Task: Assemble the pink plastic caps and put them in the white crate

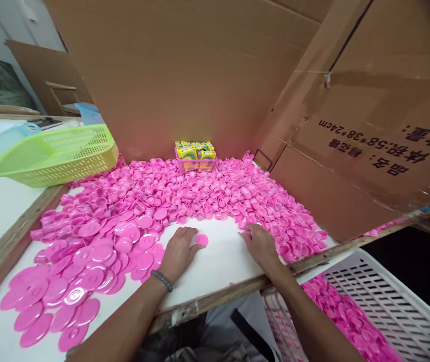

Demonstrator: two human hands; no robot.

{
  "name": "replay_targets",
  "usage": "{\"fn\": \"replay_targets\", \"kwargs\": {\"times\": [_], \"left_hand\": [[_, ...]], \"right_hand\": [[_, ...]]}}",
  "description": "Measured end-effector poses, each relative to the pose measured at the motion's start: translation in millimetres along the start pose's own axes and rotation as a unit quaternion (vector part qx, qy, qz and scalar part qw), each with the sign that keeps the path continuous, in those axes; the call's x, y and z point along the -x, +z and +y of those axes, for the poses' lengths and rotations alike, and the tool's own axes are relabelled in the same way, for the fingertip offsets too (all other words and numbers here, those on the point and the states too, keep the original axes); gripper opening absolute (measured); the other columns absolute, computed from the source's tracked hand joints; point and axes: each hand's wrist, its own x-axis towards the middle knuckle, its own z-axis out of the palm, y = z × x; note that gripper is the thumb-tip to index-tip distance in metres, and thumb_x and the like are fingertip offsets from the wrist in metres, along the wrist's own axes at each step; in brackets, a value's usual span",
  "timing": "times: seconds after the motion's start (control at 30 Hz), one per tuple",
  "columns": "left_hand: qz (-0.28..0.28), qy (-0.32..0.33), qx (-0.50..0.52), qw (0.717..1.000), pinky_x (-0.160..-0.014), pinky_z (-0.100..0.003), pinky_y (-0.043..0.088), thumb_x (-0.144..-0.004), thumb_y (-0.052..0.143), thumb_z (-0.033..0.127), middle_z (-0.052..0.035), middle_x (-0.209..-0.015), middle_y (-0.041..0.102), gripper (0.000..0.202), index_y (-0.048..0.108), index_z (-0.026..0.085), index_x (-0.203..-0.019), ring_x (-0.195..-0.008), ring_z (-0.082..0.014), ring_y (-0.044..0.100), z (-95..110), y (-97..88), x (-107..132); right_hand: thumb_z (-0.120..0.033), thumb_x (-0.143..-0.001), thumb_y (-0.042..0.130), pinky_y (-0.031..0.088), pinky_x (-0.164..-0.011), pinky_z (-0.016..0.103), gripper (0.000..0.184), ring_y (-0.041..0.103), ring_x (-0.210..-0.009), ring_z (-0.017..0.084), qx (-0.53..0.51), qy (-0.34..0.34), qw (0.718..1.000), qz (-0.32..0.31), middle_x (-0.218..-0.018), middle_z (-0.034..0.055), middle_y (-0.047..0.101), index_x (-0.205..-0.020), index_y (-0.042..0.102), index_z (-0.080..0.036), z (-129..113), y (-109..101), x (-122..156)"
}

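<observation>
My left hand [180, 250], with a beaded bracelet on its wrist, is over the white tabletop [215, 269]. Its thumb and forefinger are at the edge of a small round pink disc [201, 240]; the other fingers curl out of sight. My right hand [262, 245] is at the near edge of a heap of small pink toy cups [215, 193]. Its fingertips pinch a small pink toy cup [245, 233], partly hidden by the fingers. Flat pink toy saucers [90, 276] lie overlapping to the left of my left hand.
A pink basket [197, 166] of small yellow-green boxes [195, 150] stands at the back. A green basket [52, 156] rests at left. Cardboard walls [188, 75] enclose the back and right. Below right, a white crate [388, 296] holds pink pieces. A wooden rim [215, 304] edges the table.
</observation>
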Motion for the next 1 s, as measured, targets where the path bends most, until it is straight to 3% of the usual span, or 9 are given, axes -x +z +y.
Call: {"fn": "replay_targets", "kwargs": {"times": [0.1,0.27,0.33,0.47,0.63,0.83,1.0], "left_hand": [[-0.007,0.008,0.007,1.0,-0.084,-0.034,0.041,-0.078,0.055,0.036,-0.0074,-0.1,0.059,0.031,0.055,0.017,-0.102,-0.097,-0.0219,0.049,2,1.9,-3],[-0.019,0.006,0.024,1.0,-0.082,-0.033,0.041,-0.075,0.059,0.031,-0.0073,-0.101,0.058,0.036,0.052,0.017,-0.108,-0.097,-0.0215,0.049,5,5.7,-5],[-0.027,0.002,0.035,0.999,-0.081,-0.032,0.041,-0.076,0.058,0.027,-0.0071,-0.1,0.058,0.037,0.051,0.017,-0.111,-0.096,-0.0209,0.049,5,6.6,-5],[-0.039,-0.013,0.05,0.998,-0.08,-0.031,0.042,-0.076,0.057,0.022,-0.007,-0.096,0.058,0.038,0.05,0.017,-0.113,-0.095,-0.0203,0.05,6,5.9,-4],[-0.05,-0.027,0.066,0.996,-0.079,-0.03,0.043,-0.076,0.055,0.021,-0.0067,-0.094,0.058,0.04,0.048,0.018,-0.115,-0.09,-0.0196,0.053,10,2.8,-3],[-0.046,-0.042,0.083,0.995,-0.075,-0.029,0.043,-0.078,0.053,0.021,-0.0062,-0.09,0.058,0.034,0.048,0.018,-0.112,-0.084,-0.0183,0.056,13,2.5,-3],[-0.042,-0.04,0.08,0.995,-0.072,-0.028,0.042,-0.078,0.052,0.02,-0.0057,-0.089,0.059,0.031,0.049,0.019,-0.109,-0.083,-0.018,0.055,13,2.8,-3]], "right_hand": [[-0.028,-0.079,0.05,0.038,-0.056,0.025,0.012,0.05,-0.061,0.015,-0.05,-0.028,0.998,-0.038,-0.069,0.0022,0.055,-0.079,0.056,-0.018,-12,8,5],[-0.026,-0.084,0.044,0.044,-0.06,0.026,0.037,0.05,-0.064,0.013,-0.214,-0.065,0.973,-0.054,-0.08,0.003,0.052,-0.119,0.046,-0.017,-40,13,17],[-0.025,-0.085,0.041,0.045,-0.057,0.025,0.039,0.049,-0.065,0.012,-0.239,-0.092,0.965,-0.058,-0.084,0.0039,0.048,-0.124,0.043,-0.019,-48,15,17],[-0.023,-0.084,0.041,0.045,-0.056,0.025,0.026,0.05,-0.066,0.012,-0.226,-0.13,0.962,-0.077,-0.091,0.0056,0.044,-0.106,0.054,-0.019,-58,14,13],[-0.024,-0.083,0.046,0.046,-0.062,0.026,0.011,0.052,-0.069,0.013,-0.228,-0.127,0.962,-0.084,-0.088,0.0046,0.05,-0.083,0.056,-0.018,-58,9,9],[-0.02,-0.082,0.049,0.047,-0.076,0.03,0.015,0.056,-0.086,0.016,-0.33,-0.137,0.932,-0.058,-0.092,0.0048,0.06,-0.087,0.063,-0.021,-67,21,2],[-0.019,-0.081,0.05,0.048,-0.069,0.027,0.016,0.058,-0.08,0.015,-0.332,-0.124,0.933,-0.063,-0.086,0.0041,0.06,-0.086,0.065,-0.021,-72,30,-1]]}}
